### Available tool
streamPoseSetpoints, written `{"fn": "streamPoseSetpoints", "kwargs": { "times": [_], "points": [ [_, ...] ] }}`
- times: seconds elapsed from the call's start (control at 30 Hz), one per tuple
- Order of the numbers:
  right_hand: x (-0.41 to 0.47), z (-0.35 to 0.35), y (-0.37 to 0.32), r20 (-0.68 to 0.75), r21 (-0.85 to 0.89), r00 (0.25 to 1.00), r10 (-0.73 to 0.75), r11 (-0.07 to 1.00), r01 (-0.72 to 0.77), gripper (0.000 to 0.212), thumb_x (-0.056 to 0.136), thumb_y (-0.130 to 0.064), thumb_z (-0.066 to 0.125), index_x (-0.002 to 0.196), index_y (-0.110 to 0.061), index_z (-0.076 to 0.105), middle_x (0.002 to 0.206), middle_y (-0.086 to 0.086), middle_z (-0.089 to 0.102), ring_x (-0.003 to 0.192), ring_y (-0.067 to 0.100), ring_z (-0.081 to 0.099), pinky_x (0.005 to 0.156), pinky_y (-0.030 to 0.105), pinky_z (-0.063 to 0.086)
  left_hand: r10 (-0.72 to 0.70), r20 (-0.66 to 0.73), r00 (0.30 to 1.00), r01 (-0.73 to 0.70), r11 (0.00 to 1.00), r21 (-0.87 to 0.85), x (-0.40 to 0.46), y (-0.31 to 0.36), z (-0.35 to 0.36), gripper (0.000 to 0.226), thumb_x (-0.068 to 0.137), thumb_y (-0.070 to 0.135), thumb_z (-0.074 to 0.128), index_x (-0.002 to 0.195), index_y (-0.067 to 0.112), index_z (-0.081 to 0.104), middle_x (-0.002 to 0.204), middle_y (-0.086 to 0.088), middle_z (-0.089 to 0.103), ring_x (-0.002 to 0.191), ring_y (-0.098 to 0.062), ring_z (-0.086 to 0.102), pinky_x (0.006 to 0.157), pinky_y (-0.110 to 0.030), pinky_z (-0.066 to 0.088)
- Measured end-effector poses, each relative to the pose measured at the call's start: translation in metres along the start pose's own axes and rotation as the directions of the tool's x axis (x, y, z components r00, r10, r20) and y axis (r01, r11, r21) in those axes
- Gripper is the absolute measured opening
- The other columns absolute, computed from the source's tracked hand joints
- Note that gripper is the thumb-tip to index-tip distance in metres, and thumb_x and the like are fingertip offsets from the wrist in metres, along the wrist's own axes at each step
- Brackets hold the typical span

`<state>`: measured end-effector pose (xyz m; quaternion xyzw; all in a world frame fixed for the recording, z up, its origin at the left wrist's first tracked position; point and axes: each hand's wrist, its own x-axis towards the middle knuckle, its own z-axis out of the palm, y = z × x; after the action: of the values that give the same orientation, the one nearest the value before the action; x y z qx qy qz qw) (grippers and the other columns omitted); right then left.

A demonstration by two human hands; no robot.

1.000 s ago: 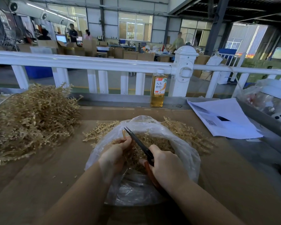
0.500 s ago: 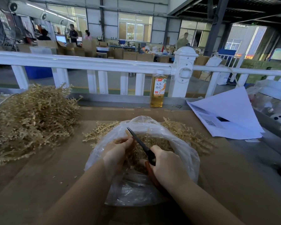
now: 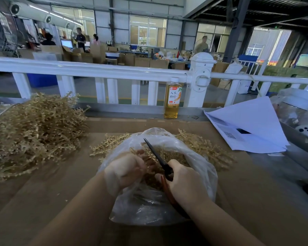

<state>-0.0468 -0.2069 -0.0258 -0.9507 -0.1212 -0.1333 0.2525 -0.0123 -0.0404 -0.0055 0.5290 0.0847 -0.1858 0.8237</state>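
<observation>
A clear plastic bag [image 3: 199,162] lies open on the cardboard-covered table [image 3: 43,201], holding small tan plastic pieces [image 3: 174,155]. My right hand [image 3: 185,185] grips black scissors [image 3: 156,157] by their orange handles, the blades pointing up and left over the bag. My left hand [image 3: 126,169] sits inside the bag's mouth, its fingers pinching a tan branched sprue strip right beside the blades. Whether the blades are apart or together is hard to tell.
A big heap of tan sprue strips [image 3: 30,130] fills the table's left. More strips [image 3: 208,148] lie behind the bag. A bottle of amber drink [image 3: 172,102] stands by the white railing [image 3: 100,69]. White papers [image 3: 247,128] lie at the right.
The scissors have shifted slightly rightward and upward over the bag. My left hand has turned a little with its strip. The top sheet of the papers has lifted up.
</observation>
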Motion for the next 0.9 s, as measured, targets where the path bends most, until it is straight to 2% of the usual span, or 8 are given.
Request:
{"fn": "streamPoseSetpoints", "kwargs": {
  "times": [0.07, 0.13, 0.2, 0.3, 0.47, 0.67, 0.8, 0.9],
  "points": [
    [-0.001, 0.001, 0.000, -0.001, 0.002, 1.000, 0.009, 1.000, -0.009, 0.026, 0.088, -0.051, 0.058, 0.101, -0.029, 0.054, 0.089, -0.008, 0.067, 0.085, 0.010, 0.065, 0.069, 0.020, 0.046, 0.029, 0.001, 1.000, -0.029, 0.999, -0.019, -0.001, -0.004, 0.000, 0.035, 0.080, -0.030, 0.033, 0.102, -0.014, 0.056, 0.101, -0.027, 0.059, 0.080, -0.031, 0.066, 0.068, -0.033, 0.057],
    [-0.002, 0.001, 0.000, -0.015, -0.002, 1.000, 0.014, 1.000, -0.014, 0.028, 0.088, -0.052, 0.058, 0.104, -0.029, 0.055, 0.092, -0.008, 0.068, 0.087, 0.011, 0.065, 0.067, 0.020, 0.044, 0.053, -0.068, 0.996, -0.056, 0.998, -0.038, -0.002, -0.007, 0.003, 0.028, 0.085, -0.028, 0.033, 0.097, -0.010, 0.053, 0.088, -0.022, 0.062, 0.068, -0.025, 0.066, 0.055, -0.028, 0.058],
    [-0.002, 0.001, 0.000, -0.031, -0.001, 0.999, 0.015, 1.000, -0.015, 0.030, 0.088, -0.052, 0.059, 0.107, -0.029, 0.055, 0.093, -0.008, 0.069, 0.086, 0.010, 0.064, 0.063, 0.016, 0.039, 0.075, -0.140, 0.987, -0.081, 0.996, -0.042, -0.002, -0.009, 0.004, 0.025, 0.088, -0.024, 0.039, 0.089, -0.003, 0.053, 0.080, -0.016, 0.062, 0.067, -0.021, 0.063, 0.047, -0.023, 0.055],
    [-0.003, 0.000, 0.000, -0.044, 0.014, 0.999, 0.015, 1.000, -0.015, 0.029, 0.088, -0.051, 0.059, 0.107, -0.028, 0.056, 0.089, -0.008, 0.068, 0.082, 0.008, 0.064, 0.058, 0.011, 0.034, 0.111, -0.201, 0.973, -0.113, 0.994, 0.006, -0.001, -0.012, -0.001, 0.019, 0.088, -0.017, 0.050, 0.091, 0.000, 0.057, 0.080, -0.014, 0.065, 0.061, -0.017, 0.066, 0.045, -0.021, 0.053],
    [-0.004, -0.001, -0.001, -0.062, 0.021, 0.998, 0.006, 1.000, -0.005, 0.027, 0.088, -0.051, 0.059, 0.103, -0.028, 0.056, 0.085, -0.011, 0.066, 0.079, 0.006, 0.063, 0.066, 0.018, 0.047, 0.171, -0.259, 0.951, -0.182, 0.983, -0.019, 0.005, -0.019, -0.006, 0.014, 0.086, -0.012, 0.056, 0.090, 0.001, 0.060, 0.061, -0.006, 0.070, 0.053, -0.013, 0.068, 0.046, -0.022, 0.054],
    [-0.005, -0.002, 0.000, -0.090, 0.066, 0.996, 0.003, 0.998, 0.003, 0.024, 0.086, -0.051, 0.061, 0.090, -0.029, 0.051, 0.068, -0.016, 0.052, 0.063, 0.001, 0.051, 0.053, 0.011, 0.037, 0.218, -0.294, 0.931, -0.262, 0.957, -0.121, 0.007, -0.023, -0.004, 0.016, 0.087, -0.009, 0.057, 0.086, 0.007, 0.057, 0.065, -0.007, 0.070, 0.050, -0.014, 0.066, 0.042, -0.020, 0.052],
    [-0.006, -0.001, -0.002, -0.092, 0.084, 0.995, -0.027, 0.996, 0.034, 0.026, 0.085, -0.055, 0.060, 0.087, -0.031, 0.049, 0.063, -0.013, 0.053, 0.061, 0.003, 0.054, 0.053, 0.014, 0.038, 0.264, -0.321, 0.910, -0.317, 0.940, -0.126, 0.010, -0.025, -0.001, 0.027, 0.089, -0.011, 0.051, 0.081, 0.014, 0.047, 0.076, -0.011, 0.064, 0.047, -0.013, 0.063, 0.040, -0.020, 0.050],
    [-0.006, 0.000, -0.001, -0.054, 0.084, 0.998, -0.023, 0.996, 0.028, 0.027, 0.085, -0.056, 0.059, 0.088, -0.032, 0.047, 0.067, -0.012, 0.055, 0.065, 0.004, 0.057, 0.058, 0.015, 0.042, 0.243, -0.303, 0.922, -0.290, 0.949, -0.122, 0.011, -0.026, -0.002, 0.027, 0.091, -0.010, 0.049, 0.076, 0.011, 0.056, 0.074, -0.010, 0.064, 0.056, -0.012, 0.063, 0.048, -0.019, 0.054]
  ]
}}
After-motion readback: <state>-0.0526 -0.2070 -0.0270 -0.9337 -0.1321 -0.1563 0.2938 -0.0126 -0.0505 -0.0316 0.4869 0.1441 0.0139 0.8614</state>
